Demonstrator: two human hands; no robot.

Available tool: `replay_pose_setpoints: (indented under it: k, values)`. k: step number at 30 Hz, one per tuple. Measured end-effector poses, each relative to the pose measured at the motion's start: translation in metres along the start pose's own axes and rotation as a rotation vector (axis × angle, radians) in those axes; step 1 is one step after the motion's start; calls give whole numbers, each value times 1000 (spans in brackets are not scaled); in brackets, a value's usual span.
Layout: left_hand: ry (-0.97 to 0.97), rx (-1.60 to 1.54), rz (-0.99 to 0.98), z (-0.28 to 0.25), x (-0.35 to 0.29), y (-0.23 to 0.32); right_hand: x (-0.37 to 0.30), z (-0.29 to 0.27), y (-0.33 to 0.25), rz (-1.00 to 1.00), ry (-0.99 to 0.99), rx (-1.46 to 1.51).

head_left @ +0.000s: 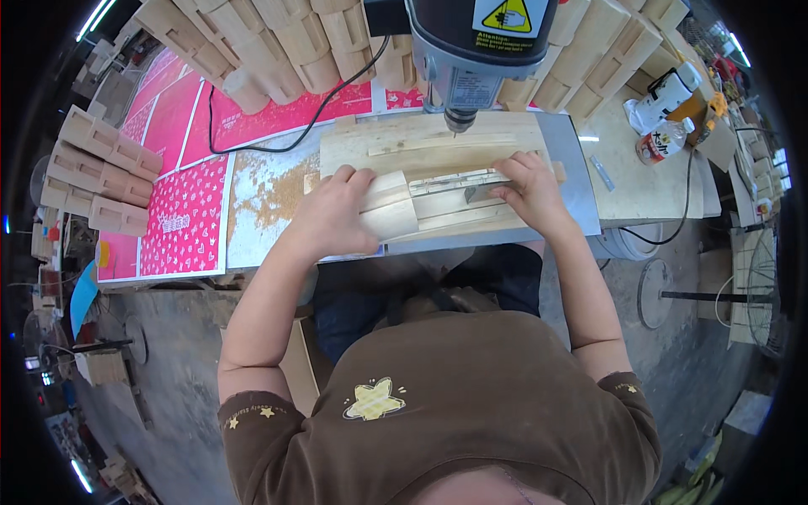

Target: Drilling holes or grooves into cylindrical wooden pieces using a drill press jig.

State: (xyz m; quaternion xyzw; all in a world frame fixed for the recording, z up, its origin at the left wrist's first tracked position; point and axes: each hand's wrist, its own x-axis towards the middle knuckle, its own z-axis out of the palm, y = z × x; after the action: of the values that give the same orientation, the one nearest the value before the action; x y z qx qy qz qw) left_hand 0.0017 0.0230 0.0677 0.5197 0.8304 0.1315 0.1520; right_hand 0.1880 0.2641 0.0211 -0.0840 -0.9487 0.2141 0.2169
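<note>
My left hand is closed round a pale wooden block with a curved outer face, its fingers on top and thumb at the near edge. To its right, a narrow pale strip with a dark line lies lengthwise on the wooden jig. The fingers of my right hand close on the strip's right end. By that thumb, a small thin grey piece sticks out; whether the hand grips it too is hard to tell. The drill bit hangs just beyond both hands, above the board.
A drill press stands over the work. Sawdust covers the metal sheet at left. Stacked wooden blocks line the left and back. A black cable crosses the pink sheet. A bottle stands at the right.
</note>
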Motion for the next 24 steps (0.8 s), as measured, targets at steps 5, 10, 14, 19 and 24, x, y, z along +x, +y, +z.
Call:
replay_pose_setpoints:
  k: [5,10,14,19,24]
  values:
    - [-40,10,29,6,4,5,-4,-2,-2,-10,-15,10]
    - [-40,-128,53,23,19,26,-6,-1,-2,-41,-5,6]
    - [416,-617,184,59,19,39,-9,-3,-2,-4,48,-65]
    - [664,-1012,153,111,24,32,-13,-5,14,47,104,-126]
    - [697,-457,95,127,35,23,9,3,20,126,122,-183]
